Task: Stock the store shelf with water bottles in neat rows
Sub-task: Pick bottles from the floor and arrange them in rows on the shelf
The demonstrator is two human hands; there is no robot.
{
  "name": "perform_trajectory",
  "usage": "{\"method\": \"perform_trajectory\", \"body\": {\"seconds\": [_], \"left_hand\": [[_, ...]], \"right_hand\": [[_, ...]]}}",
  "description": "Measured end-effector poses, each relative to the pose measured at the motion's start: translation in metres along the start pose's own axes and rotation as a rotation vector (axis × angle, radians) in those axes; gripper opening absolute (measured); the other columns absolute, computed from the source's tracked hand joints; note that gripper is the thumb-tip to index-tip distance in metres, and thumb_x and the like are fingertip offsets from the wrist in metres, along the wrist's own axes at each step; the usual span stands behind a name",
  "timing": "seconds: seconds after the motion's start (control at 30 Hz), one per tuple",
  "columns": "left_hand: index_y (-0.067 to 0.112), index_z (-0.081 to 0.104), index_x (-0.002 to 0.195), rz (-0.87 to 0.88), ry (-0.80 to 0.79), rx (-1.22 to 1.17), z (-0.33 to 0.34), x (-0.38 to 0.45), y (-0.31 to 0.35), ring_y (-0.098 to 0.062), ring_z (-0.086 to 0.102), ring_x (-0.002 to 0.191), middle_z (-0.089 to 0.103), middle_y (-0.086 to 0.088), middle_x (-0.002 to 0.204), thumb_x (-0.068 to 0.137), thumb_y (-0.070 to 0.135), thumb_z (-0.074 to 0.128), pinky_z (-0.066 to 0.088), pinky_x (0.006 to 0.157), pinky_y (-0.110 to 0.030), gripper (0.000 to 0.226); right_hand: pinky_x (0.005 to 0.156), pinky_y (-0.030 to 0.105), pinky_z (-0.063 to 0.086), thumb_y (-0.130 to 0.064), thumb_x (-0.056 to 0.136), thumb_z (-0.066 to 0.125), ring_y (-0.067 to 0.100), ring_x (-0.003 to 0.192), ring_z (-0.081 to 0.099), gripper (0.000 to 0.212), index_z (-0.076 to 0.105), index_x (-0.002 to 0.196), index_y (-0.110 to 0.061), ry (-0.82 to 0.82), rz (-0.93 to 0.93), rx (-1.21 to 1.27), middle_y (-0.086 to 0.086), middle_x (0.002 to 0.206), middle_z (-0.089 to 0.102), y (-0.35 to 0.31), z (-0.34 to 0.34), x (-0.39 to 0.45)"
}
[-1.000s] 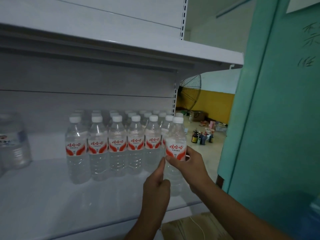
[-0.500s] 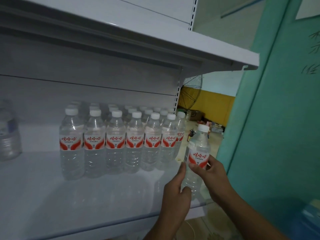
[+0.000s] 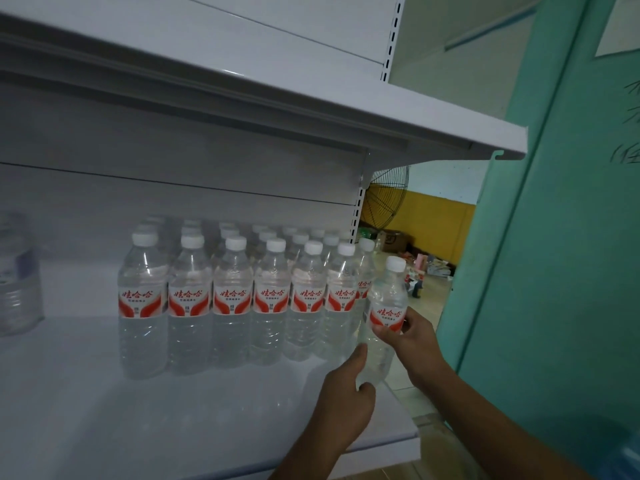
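Several clear water bottles (image 3: 232,306) with white caps and red-and-white labels stand in rows on the white shelf (image 3: 104,410), toward its right half. At the shelf's right end I hold one more bottle (image 3: 387,299), slightly tilted, just right of the front row. My right hand (image 3: 412,341) grips it around the label. My left hand (image 3: 346,403) rests against its lower part with fingers curled around the base.
A larger clear bottle (image 3: 15,275) stands at the shelf's far left. Another white shelf (image 3: 311,98) hangs close overhead. A teal wall (image 3: 554,271) rises right of the shelf end. Beyond are a fan (image 3: 384,199), boxes and clutter on the floor.
The held bottle was against the front row's right end, came away to the right past the shelf's end, and now sits closer to the row again, both hands still on it.
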State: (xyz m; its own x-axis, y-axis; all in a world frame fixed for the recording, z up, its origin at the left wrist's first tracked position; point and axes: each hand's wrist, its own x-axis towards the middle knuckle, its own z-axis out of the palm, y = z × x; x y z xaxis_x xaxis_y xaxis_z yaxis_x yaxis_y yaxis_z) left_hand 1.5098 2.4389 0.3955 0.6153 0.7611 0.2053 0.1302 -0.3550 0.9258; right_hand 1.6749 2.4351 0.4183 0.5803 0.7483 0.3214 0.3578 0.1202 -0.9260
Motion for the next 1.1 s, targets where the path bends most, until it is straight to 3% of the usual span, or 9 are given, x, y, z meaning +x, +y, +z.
{"method": "perform_trajectory", "body": {"seconds": [0.1,0.23,0.33,0.5,0.63,0.8,1.1], "left_hand": [[0.026,0.03,0.148,-0.026,-0.025,0.075,-0.003,-0.001,-0.02,-0.006,0.029,0.139,0.029,0.012,0.152,0.093,0.008,0.045,0.018,0.109,-0.013,0.059],[0.02,0.031,0.148,-0.04,-0.046,0.165,-0.008,-0.002,-0.035,-0.008,0.029,0.14,0.031,0.007,0.153,0.093,0.01,0.043,0.017,0.11,-0.013,0.057],[0.017,0.031,0.148,-0.015,-0.078,0.24,-0.007,-0.005,-0.041,-0.009,0.027,0.141,0.029,0.003,0.154,0.093,0.01,0.044,0.017,0.116,-0.021,0.057],[0.014,0.023,0.15,0.103,-0.107,0.44,0.001,-0.006,-0.047,-0.01,0.017,0.144,0.02,0.001,0.157,0.097,0.017,0.042,0.007,0.114,-0.016,0.056],[0.013,0.02,0.15,0.15,-0.152,0.612,0.005,-0.008,-0.052,-0.013,0.016,0.145,0.018,-0.001,0.158,0.099,0.032,0.04,0.008,0.115,-0.019,0.058],[0.014,0.023,0.15,0.167,-0.126,0.68,0.006,-0.007,-0.051,-0.013,0.018,0.144,0.022,0.0,0.157,0.099,0.035,0.04,0.01,0.115,-0.02,0.058],[0.014,0.025,0.149,0.141,-0.129,0.642,0.005,-0.008,-0.048,-0.012,0.02,0.144,0.023,0.001,0.157,0.098,0.034,0.042,0.011,0.115,-0.021,0.058]], "right_hand": [[0.085,0.031,0.053,-0.007,0.077,0.079,0.015,0.1,0.066,0.043,0.064,0.117,-0.016,-0.006,0.017,0.013,-0.001,0.106,0.071,0.004,0.008,0.013],[0.08,0.026,0.052,-0.007,0.077,0.079,0.009,0.097,0.064,0.044,0.062,0.116,-0.019,0.006,0.011,0.029,-0.006,0.103,0.069,0.007,0.02,0.026],[0.088,0.035,0.053,-0.009,0.078,0.079,0.011,0.098,0.064,0.045,0.062,0.119,-0.016,0.026,0.013,0.02,-0.003,0.107,0.07,0.011,0.024,0.033],[0.092,0.043,0.053,-0.012,0.077,0.08,0.017,0.104,0.066,0.046,0.063,0.119,-0.018,0.034,0.001,0.025,-0.001,0.111,0.071,0.019,0.027,0.044],[0.09,0.037,0.053,-0.01,0.078,0.079,0.014,0.103,0.066,0.045,0.063,0.12,-0.015,0.021,0.008,0.058,-0.002,0.109,0.071,0.023,0.028,0.05],[0.076,0.021,0.051,-0.007,0.08,0.076,0.006,0.098,0.065,0.043,0.062,0.12,-0.013,-0.041,-0.016,0.087,-0.003,0.107,0.071,0.021,0.026,0.055],[0.085,0.032,0.051,-0.014,0.081,0.077,0.013,0.104,0.064,0.047,0.06,0.125,-0.017,-0.09,-0.001,0.047,-0.003,0.113,0.069,0.025,0.022,0.061]]}}
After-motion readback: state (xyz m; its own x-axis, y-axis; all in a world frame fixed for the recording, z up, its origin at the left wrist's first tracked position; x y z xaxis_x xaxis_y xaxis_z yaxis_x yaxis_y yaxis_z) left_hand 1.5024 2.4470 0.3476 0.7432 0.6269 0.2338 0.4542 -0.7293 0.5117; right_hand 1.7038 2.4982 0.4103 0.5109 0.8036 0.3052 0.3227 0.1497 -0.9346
